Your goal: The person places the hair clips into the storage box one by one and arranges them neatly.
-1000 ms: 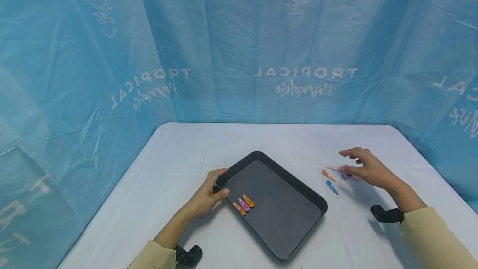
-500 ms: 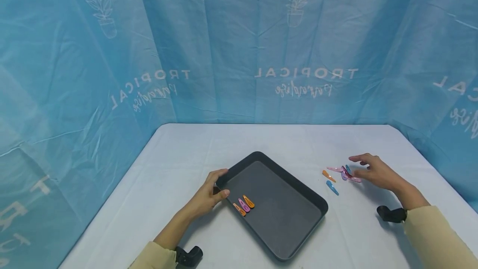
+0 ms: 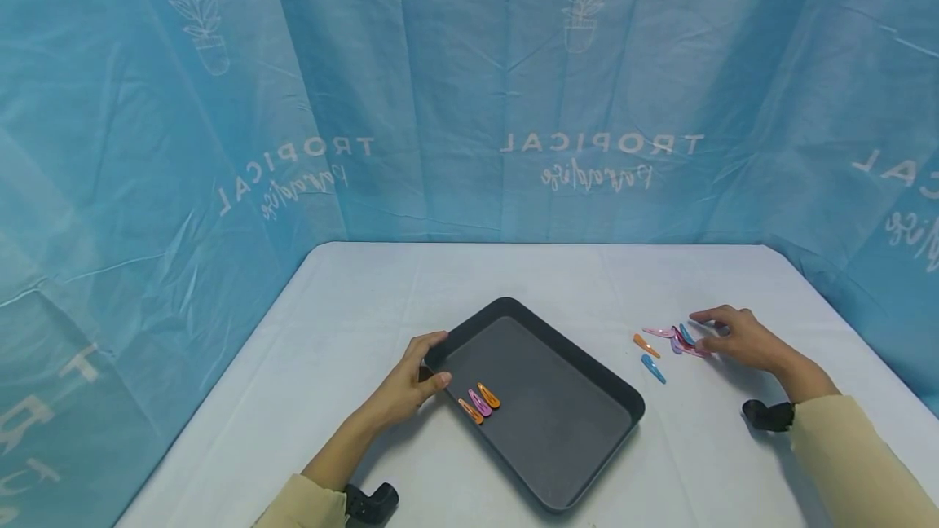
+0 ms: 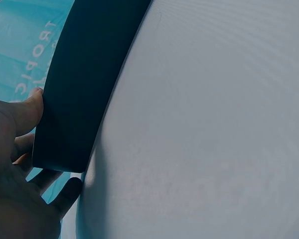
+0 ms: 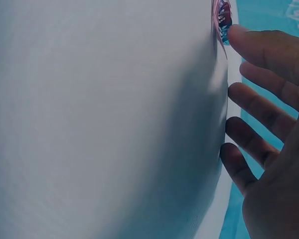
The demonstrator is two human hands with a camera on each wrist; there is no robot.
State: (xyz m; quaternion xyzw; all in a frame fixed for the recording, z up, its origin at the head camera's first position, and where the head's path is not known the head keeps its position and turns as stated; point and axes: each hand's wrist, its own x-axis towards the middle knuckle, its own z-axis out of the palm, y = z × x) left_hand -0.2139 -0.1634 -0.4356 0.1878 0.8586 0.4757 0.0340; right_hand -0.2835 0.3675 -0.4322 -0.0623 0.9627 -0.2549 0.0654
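My left hand (image 3: 402, 383) grips the left corner of a dark grey baking tray (image 3: 557, 414), its thumb over the rim and the other fingers outside. Inside the tray, near that corner, lie an orange hair clip (image 3: 470, 411), a pink hair clip (image 3: 479, 402) and a yellow-orange hair clip (image 3: 488, 395), side by side. To the right of the tray my right hand (image 3: 744, 342) hovers low at a small heap of pink, purple and blue hair clips (image 3: 676, 341). Its thumb is beside the heap in the right wrist view (image 5: 223, 20), fingers spread, nothing visibly held.
Between tray and heap, an orange hair clip (image 3: 646, 345) and a blue hair clip (image 3: 653, 368) lie loose on the white tablecloth (image 3: 411, 283). A blue printed curtain (image 3: 455, 104) hangs around the table's back and sides. Black devices (image 3: 768, 415) are strapped to both wrists.
My right hand has drawn back to the right and lowered slightly, uncovering more of the heap. The left hand and the tray have stayed in place.
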